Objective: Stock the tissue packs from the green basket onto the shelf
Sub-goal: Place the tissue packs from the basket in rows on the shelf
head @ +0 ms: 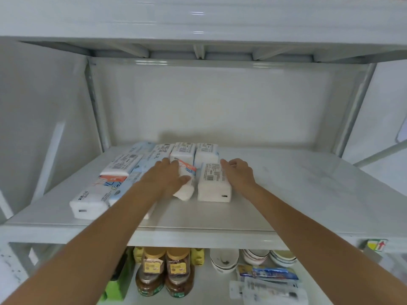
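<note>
Left hand point(168, 176) is gripping a tilted tissue pack point(186, 181) on the white shelf point(286, 194), right hand point(239, 172) is lying open-fingered against the neighbouring pack point(213, 183), both sitting just in front of the back row of packs point(193, 151).

Nine tissue packs point(214, 183) could be counted on the shelf point(286, 194), though the left-hand ones were partly hidden by an arm, so the tally there was uncertain. Two hands were seen, the left hand point(168, 179) and the right hand point(239, 175). On the lower shelf point(204, 289), two brown-filled jars point(165, 271) were counted, along with three stacks of bowls point(253, 258), two yellow items point(197, 256) behind the jars, and one blue packet point(268, 272).
</note>
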Demonstrator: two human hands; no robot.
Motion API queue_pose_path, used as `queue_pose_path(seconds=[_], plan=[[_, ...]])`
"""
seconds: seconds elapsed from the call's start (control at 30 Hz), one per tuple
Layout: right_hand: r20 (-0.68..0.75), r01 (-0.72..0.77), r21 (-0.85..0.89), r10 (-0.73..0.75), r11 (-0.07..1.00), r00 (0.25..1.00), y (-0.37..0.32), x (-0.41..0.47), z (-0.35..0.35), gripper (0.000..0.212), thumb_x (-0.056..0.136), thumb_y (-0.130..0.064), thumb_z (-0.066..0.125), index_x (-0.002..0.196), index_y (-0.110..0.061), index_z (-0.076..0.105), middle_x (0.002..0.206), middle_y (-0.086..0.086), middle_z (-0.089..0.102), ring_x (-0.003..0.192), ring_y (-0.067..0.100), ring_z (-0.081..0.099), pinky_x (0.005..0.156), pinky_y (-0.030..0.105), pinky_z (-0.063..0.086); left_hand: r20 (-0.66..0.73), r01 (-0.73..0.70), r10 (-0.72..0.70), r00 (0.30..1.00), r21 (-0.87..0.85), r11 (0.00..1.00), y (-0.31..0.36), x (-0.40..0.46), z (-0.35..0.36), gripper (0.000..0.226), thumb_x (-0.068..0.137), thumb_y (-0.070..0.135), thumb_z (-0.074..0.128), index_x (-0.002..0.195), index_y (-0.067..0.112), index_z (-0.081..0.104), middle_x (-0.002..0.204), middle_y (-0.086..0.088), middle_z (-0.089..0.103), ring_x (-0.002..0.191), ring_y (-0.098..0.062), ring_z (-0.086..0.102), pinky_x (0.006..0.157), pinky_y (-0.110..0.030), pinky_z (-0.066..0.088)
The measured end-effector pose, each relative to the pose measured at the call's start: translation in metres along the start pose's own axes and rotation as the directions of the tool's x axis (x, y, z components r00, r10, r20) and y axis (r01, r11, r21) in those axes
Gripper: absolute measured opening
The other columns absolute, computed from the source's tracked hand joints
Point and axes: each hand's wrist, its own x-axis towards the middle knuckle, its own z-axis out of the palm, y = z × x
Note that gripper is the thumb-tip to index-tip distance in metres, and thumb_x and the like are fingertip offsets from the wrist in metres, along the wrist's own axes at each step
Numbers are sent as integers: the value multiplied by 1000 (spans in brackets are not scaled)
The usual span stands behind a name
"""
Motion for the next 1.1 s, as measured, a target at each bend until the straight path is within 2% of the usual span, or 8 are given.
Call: queue_pose_path(seconds=[0.1, 0.2, 0.27, 0.47, 0.6, 0.87, 1.0, 1.1], plan=[[110, 76, 11, -77, 997, 991, 2, -18, -15, 55, 96, -54, 62, 138, -19, 59, 142, 1, 61, 124, 22, 60, 95, 33, 48, 109, -115, 102, 989, 130, 985, -26, -6, -9, 64, 99, 60, 51, 152, 26, 43, 143, -9, 49, 131, -31, 47, 105, -45, 38], [275, 135, 5, -131, 991, 952, 14, -38, -27, 62, 87, -51, 76, 139, -26, 54, 140, -8, 59, 117, 15, 64, 83, 28, 52, 36, -204, 201, 979, 187, 961, -41, -15, -7, 54, 101, 51, 54, 152, 34, 48, 150, -2, 48, 136, -27, 45, 111, -44, 33], [331, 194, -47, -168, 980, 929, 22, -46, -28, 77, 82, -39, 84, 147, -25, 46, 145, -8, 54, 114, 17, 65, 86, 30, 55, -15, -219, 223, 975, 149, 964, -46, -21, -5, 48, 103, 43, 55, 150, 34, 52, 149, 0, 52, 134, -25, 49, 111, -44, 35], [250, 252, -89, -223, 964, 942, 23, -46, -19, 71, 84, -22, 83, 145, -22, 46, 151, 1, 54, 99, 15, 68, 82, 25, 53, -67, -132, 135, 989, 46, 990, -41, -22, -1, 43, 105, 33, 54, 148, 34, 58, 152, -2, 53, 136, -29, 50, 113, -48, 40], [255, 254, -99, -222, 962, 941, 19, -41, -14, 72, 84, -21, 83, 146, -21, 46, 152, 2, 54, 97, 14, 67, 83, 24, 52, -77, -118, 127, 989, 114, 986, -40, -14, -2, 41, 105, 34, 53, 145, 37, 60, 150, -2, 53, 135, -30, 49, 111, -48, 38], [278, 248, -140, -202, 959, 939, 7, -27, 2, 74, 87, -20, 81, 151, -17, 43, 154, 6, 53, 102, 21, 67, 87, 27, 48, -108, -54, 73, 991, 167, 984, -34, 11, 4, 39, 105, 35, 53, 143, 40, 61, 146, -4, 55, 134, -30, 50, 112, -49, 37], [284, 248, -200, -186, 948, 941, 1, -19, 11, 76, 90, -21, 78, 155, -16, 39, 154, 9, 51, 119, 28, 63, 94, 29, 46, -105, -29, 46, 993, 161, 987, -34, 19, 5, 39, 106, 38, 50, 143, 41, 60, 143, -5, 54, 133, -30, 49, 107, -48, 42], [273, 259, -253, -188, 932, 944, -1, -14, 14, 75, 90, -21, 78, 154, -14, 39, 153, 10, 52, 122, 30, 61, 94, 29, 44, -107, -31, 50, 993, 171, 985, -35, 24, 4, 36, 105, 39, 51, 139, 40, 63, 140, -4, 55, 132, -29, 49, 102, -46, 44]])
